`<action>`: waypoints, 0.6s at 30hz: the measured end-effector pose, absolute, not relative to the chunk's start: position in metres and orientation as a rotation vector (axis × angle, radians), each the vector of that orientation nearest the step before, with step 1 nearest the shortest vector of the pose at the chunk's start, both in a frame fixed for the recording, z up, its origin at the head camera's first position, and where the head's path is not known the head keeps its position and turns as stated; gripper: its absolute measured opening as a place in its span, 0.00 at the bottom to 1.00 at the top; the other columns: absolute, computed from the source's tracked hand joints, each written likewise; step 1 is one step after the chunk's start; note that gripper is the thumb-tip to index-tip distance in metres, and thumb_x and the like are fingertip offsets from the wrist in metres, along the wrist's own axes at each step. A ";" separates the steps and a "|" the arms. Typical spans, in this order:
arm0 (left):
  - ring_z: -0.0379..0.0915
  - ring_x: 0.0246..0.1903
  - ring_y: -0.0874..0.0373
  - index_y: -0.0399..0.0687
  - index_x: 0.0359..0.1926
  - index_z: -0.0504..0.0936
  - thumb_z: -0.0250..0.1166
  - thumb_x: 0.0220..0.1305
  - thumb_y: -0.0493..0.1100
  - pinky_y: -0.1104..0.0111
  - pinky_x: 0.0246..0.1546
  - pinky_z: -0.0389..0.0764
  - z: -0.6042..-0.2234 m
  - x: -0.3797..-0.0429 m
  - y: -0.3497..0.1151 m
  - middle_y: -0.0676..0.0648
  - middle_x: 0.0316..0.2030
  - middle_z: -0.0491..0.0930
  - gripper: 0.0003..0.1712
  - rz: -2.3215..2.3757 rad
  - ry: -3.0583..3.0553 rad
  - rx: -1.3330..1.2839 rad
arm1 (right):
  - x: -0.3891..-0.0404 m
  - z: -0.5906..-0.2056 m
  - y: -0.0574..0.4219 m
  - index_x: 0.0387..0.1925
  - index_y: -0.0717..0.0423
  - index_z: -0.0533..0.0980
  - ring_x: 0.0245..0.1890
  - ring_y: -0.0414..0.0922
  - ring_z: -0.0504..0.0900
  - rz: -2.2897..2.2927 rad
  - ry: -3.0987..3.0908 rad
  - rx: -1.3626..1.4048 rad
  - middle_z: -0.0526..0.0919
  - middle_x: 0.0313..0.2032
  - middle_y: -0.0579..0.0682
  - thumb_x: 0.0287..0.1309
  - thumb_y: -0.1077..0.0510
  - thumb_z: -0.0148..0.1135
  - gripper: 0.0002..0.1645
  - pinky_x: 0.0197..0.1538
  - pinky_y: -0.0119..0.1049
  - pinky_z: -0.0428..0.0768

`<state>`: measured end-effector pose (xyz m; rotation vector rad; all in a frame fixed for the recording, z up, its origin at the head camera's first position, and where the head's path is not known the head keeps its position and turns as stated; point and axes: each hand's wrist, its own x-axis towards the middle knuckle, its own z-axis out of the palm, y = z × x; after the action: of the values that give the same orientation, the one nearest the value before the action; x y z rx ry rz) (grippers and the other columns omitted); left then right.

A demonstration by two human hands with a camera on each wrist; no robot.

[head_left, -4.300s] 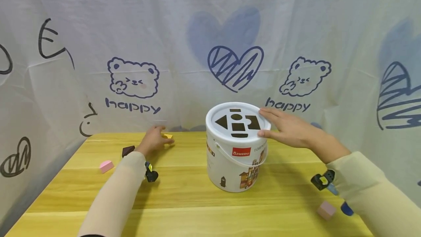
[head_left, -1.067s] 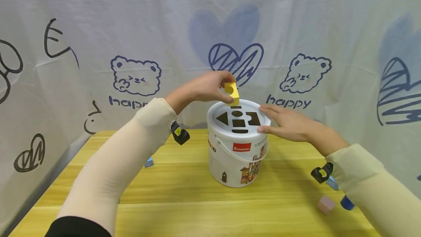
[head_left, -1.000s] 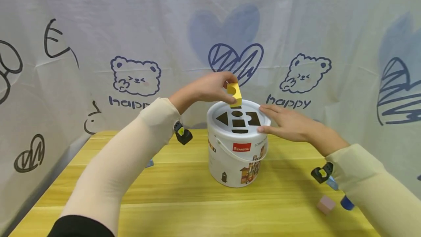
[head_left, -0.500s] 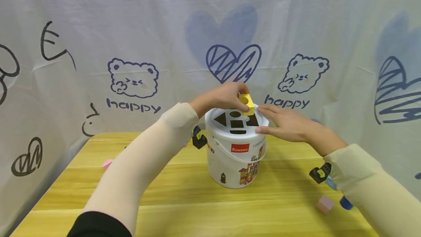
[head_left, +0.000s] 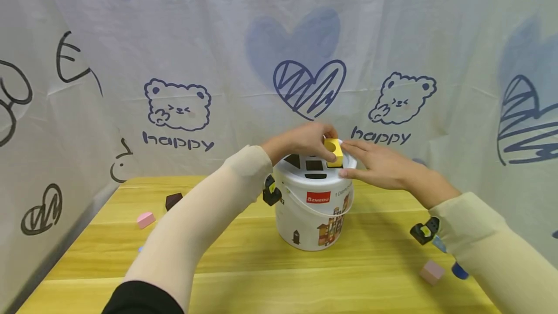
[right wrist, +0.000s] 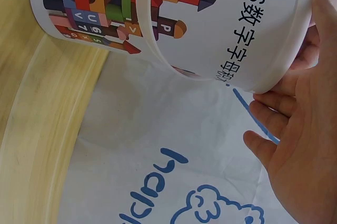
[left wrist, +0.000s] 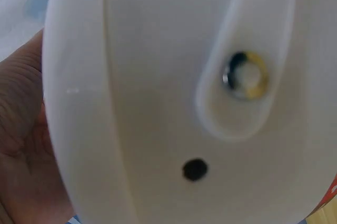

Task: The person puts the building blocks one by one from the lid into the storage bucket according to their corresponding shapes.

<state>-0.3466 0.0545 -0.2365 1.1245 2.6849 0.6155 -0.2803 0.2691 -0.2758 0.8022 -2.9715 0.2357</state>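
Observation:
A yellow block with a rounded notch is pinched between the thumb and fingers of my left hand. It sits low over the notched hole at the right of the white bucket lid; how far it is inside cannot be told. My right hand rests on the lid's right rim with fingers extended. In the right wrist view, the right hand touches the rim of the bucket. The bucket wall fills the left wrist view and hides the block; part of the left hand shows behind it.
On the table's left lie a dark block and a pink half-round block, with a bit of blue by the left sleeve. On the right are a pink cube, a blue piece and a light blue piece. A printed curtain hangs behind.
My left hand picked up the yellow block at the table's far left, carried it over the lid, then moved it right and down to the notched hole. The right hand has stayed on the rim.

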 end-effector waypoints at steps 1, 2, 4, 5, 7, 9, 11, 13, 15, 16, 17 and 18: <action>0.72 0.45 0.58 0.44 0.60 0.73 0.73 0.55 0.49 0.71 0.46 0.76 -0.237 -0.347 0.055 0.46 0.56 0.75 0.33 0.616 2.685 1.129 | -0.280 -0.276 0.269 0.76 0.57 0.51 0.71 0.61 0.55 0.237 -2.970 0.803 0.51 0.75 0.58 0.65 0.26 0.43 0.52 0.69 0.61 0.55; 0.72 0.45 0.58 0.43 0.60 0.73 0.73 0.55 0.49 0.71 0.47 0.76 -0.238 -0.346 0.055 0.46 0.55 0.75 0.34 0.620 2.685 1.133 | -0.280 -0.276 0.269 0.76 0.57 0.51 0.71 0.61 0.55 0.238 -2.969 0.803 0.51 0.75 0.58 0.65 0.26 0.43 0.52 0.69 0.61 0.55; 0.73 0.46 0.58 0.43 0.60 0.73 0.73 0.55 0.49 0.71 0.48 0.76 -0.238 -0.346 0.055 0.45 0.55 0.75 0.34 0.623 2.680 1.148 | -0.281 -0.277 0.270 0.76 0.57 0.51 0.71 0.61 0.54 0.241 -2.968 0.803 0.51 0.75 0.58 0.65 0.26 0.44 0.52 0.69 0.61 0.55; 0.73 0.46 0.57 0.42 0.60 0.73 0.73 0.55 0.49 0.71 0.48 0.76 -0.239 -0.346 0.054 0.45 0.55 0.75 0.34 0.626 2.673 1.154 | -0.281 -0.277 0.269 0.76 0.57 0.51 0.71 0.61 0.54 0.242 -2.967 0.804 0.51 0.75 0.58 0.65 0.26 0.44 0.52 0.69 0.61 0.55; 0.73 0.46 0.57 0.41 0.60 0.73 0.73 0.55 0.48 0.71 0.48 0.76 -0.240 -0.346 0.054 0.45 0.55 0.75 0.34 0.624 2.658 1.176 | -0.281 -0.277 0.269 0.76 0.57 0.51 0.71 0.61 0.54 0.241 -2.964 0.806 0.51 0.75 0.58 0.65 0.26 0.44 0.52 0.69 0.61 0.55; 0.73 0.46 0.56 0.40 0.60 0.73 0.73 0.55 0.48 0.71 0.48 0.76 -0.242 -0.345 0.054 0.44 0.54 0.76 0.34 0.623 2.644 1.194 | -0.281 -0.277 0.269 0.75 0.58 0.52 0.71 0.61 0.54 0.240 -2.959 0.809 0.51 0.75 0.58 0.65 0.27 0.44 0.52 0.69 0.61 0.55; 0.73 0.46 0.56 0.40 0.61 0.72 0.73 0.55 0.48 0.71 0.47 0.76 -0.244 -0.345 0.054 0.43 0.55 0.75 0.35 0.615 2.637 1.196 | -0.281 -0.278 0.269 0.75 0.58 0.52 0.71 0.61 0.55 0.240 -2.954 0.812 0.52 0.74 0.58 0.65 0.27 0.45 0.52 0.69 0.61 0.55; 0.73 0.47 0.56 0.40 0.62 0.72 0.73 0.56 0.48 0.70 0.48 0.76 -0.246 -0.345 0.053 0.43 0.56 0.75 0.36 0.607 2.639 1.189 | -0.281 -0.278 0.269 0.75 0.59 0.53 0.71 0.61 0.55 0.241 -2.951 0.814 0.52 0.74 0.58 0.65 0.27 0.45 0.52 0.69 0.61 0.56; 0.73 0.47 0.56 0.41 0.63 0.71 0.73 0.56 0.49 0.70 0.49 0.76 -0.248 -0.345 0.053 0.43 0.56 0.75 0.37 0.609 2.643 1.171 | -0.281 -0.278 0.269 0.75 0.59 0.53 0.71 0.61 0.55 0.240 -2.947 0.816 0.52 0.74 0.58 0.65 0.27 0.45 0.52 0.69 0.61 0.56; 0.73 0.48 0.56 0.41 0.63 0.71 0.73 0.56 0.49 0.69 0.50 0.76 -0.248 -0.345 0.053 0.43 0.57 0.75 0.37 0.612 2.645 1.166 | -0.281 -0.278 0.269 0.75 0.59 0.53 0.71 0.62 0.55 0.239 -2.947 0.816 0.52 0.74 0.58 0.65 0.27 0.45 0.52 0.69 0.61 0.56; 0.73 0.48 0.56 0.41 0.63 0.71 0.73 0.56 0.49 0.69 0.50 0.76 -0.249 -0.344 0.053 0.44 0.57 0.75 0.37 0.619 2.644 1.160 | -0.281 -0.278 0.269 0.75 0.59 0.53 0.71 0.62 0.55 0.239 -2.948 0.815 0.52 0.74 0.58 0.65 0.27 0.45 0.52 0.69 0.61 0.56; 0.73 0.48 0.56 0.41 0.64 0.71 0.73 0.56 0.49 0.68 0.51 0.76 -0.249 -0.344 0.053 0.44 0.57 0.74 0.37 0.623 2.646 1.159 | -0.281 -0.278 0.269 0.75 0.59 0.53 0.71 0.62 0.55 0.241 -2.948 0.813 0.52 0.74 0.58 0.65 0.27 0.45 0.52 0.69 0.61 0.55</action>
<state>-0.3442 0.0526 -0.2488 1.1593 2.6458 0.6227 -0.2810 0.2687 -0.2778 0.8134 -2.9481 0.2406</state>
